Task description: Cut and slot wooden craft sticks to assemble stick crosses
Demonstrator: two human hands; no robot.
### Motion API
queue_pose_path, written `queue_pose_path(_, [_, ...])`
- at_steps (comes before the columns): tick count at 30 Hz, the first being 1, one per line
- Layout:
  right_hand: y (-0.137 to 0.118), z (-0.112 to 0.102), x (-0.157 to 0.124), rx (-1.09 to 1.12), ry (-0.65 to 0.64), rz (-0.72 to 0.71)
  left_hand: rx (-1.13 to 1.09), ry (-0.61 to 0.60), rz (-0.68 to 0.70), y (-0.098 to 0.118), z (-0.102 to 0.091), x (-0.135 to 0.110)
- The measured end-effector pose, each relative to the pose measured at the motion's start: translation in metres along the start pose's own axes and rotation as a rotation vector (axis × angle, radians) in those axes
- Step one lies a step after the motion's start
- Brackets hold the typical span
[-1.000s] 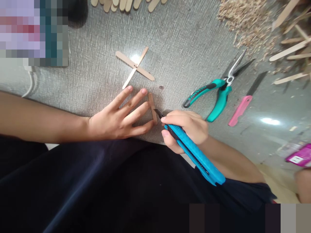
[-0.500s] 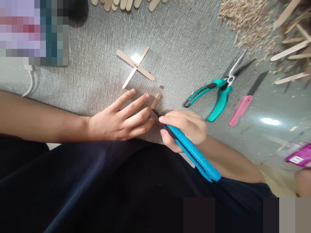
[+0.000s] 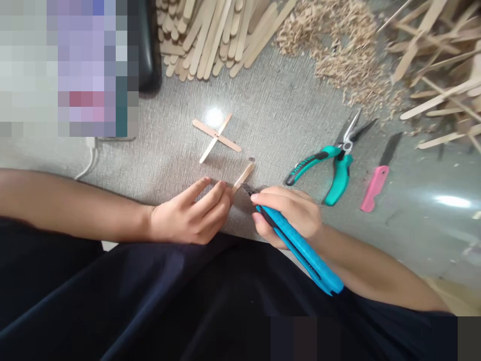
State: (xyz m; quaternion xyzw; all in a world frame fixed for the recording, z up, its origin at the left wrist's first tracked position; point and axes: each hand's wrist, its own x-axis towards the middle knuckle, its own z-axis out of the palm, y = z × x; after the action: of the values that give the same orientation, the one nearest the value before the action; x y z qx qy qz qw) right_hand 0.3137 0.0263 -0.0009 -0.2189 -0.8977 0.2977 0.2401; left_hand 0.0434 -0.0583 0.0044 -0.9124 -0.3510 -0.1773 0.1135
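Note:
My left hand (image 3: 195,208) is closed on a wooden craft stick (image 3: 245,174), whose free end points up and to the right. In my right hand (image 3: 289,213) is a blue utility knife (image 3: 304,253), its blade close to the stick just right of my left fingertips; whether it touches the wood I cannot tell. The stick's lower part is hidden by my left fingers. Just beyond my left hand, two craft sticks joined in a cross (image 3: 217,135) lie on the grey table (image 3: 169,130).
Green-handled pliers (image 3: 340,175) and a pink-handled folding saw (image 3: 376,185) lie right of my right hand. At the back are stacked craft sticks (image 3: 210,40) and wood shavings (image 3: 338,55). Crossed sticks (image 3: 439,65) pile up at the far right. A white cable (image 3: 92,155) runs at left.
My left fingers have drawn together from lying spread on the table, and the stick now shows more of its length. The view has shifted, bringing more of the stacked sticks into sight.

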Motion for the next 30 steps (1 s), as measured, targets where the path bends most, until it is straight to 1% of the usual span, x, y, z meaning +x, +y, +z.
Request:
queue_pose_path(4, [0.001,0.001,0.001,-0.012,0.002,-0.009,-0.002,-0.007,0.016,0.004,-0.001,-0.004])
queue_pose_path(6, [0.002,0.002,0.000,-0.018,0.020,-0.027,-0.012,-0.052,0.041,0.009,-0.003,-0.006])
queue_pose_path(9, [0.004,0.006,-0.001,-0.031,0.024,-0.051,-0.001,-0.161,0.089,0.015,-0.007,-0.010])
queue_pose_path(13, [0.008,0.012,-0.003,-0.074,0.051,-0.097,0.005,-0.211,0.136,0.012,-0.010,-0.010])
queue_pose_path(16, [0.011,0.013,-0.003,-0.085,0.056,-0.119,0.032,-0.233,0.136,0.008,-0.011,-0.009])
queue_pose_path(22, [0.016,0.010,-0.003,-0.061,0.025,-0.130,0.029,-0.217,0.156,-0.001,-0.011,-0.004])
queue_pose_path(26, [0.018,0.009,-0.002,0.019,0.038,-0.096,0.019,-0.198,0.174,-0.007,-0.011,0.000])
queue_pose_path(30, [0.018,0.007,-0.003,0.057,0.019,-0.078,0.016,-0.200,0.204,-0.013,-0.011,0.005])
